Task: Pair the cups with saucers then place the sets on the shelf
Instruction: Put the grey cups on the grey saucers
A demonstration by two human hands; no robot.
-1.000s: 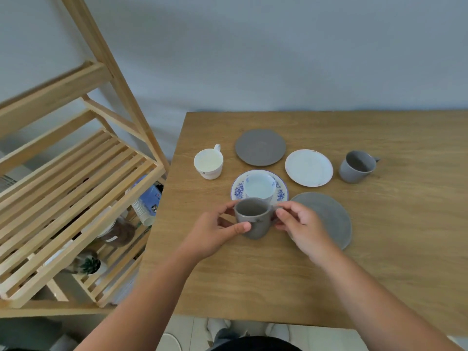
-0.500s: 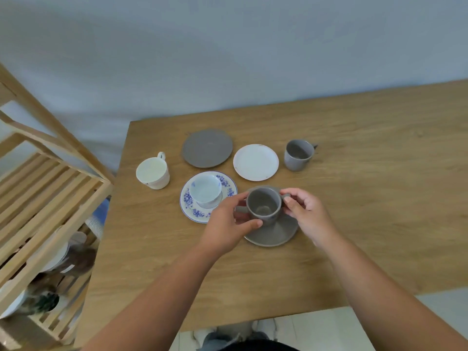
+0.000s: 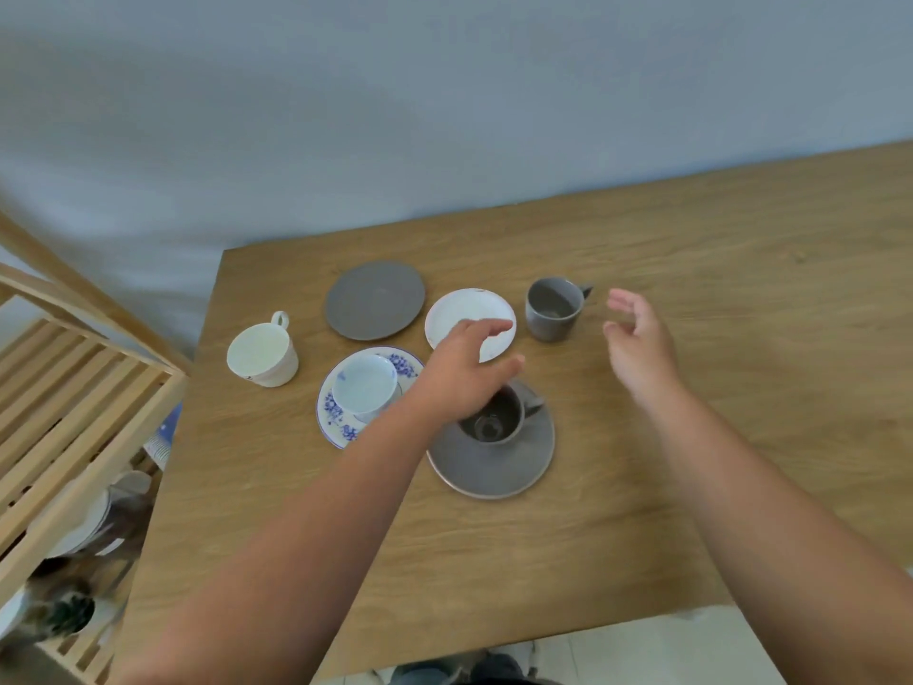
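A grey cup (image 3: 494, 422) stands on a grey saucer (image 3: 494, 467) near the table's middle. My left hand (image 3: 459, 373) hovers open just above that cup, fingers reaching over a white saucer (image 3: 462, 309). My right hand (image 3: 637, 338) is open in the air, right of a second grey cup (image 3: 553, 309). A pale blue cup (image 3: 364, 388) sits on a blue-flowered saucer (image 3: 331, 417). A white cup (image 3: 262, 355) stands alone at the left. A bare grey saucer (image 3: 375, 299) lies at the back.
The wooden table (image 3: 691, 412) ends at a left edge beside a slatted wooden shelf (image 3: 74, 412). Plates, paper cups and a small plant sit on the shelf's lower levels. A grey wall runs behind the table.
Both hands have let go of the grey cup, which now rests on its saucer. My left hand rose above it; my right hand moved up and to the right.
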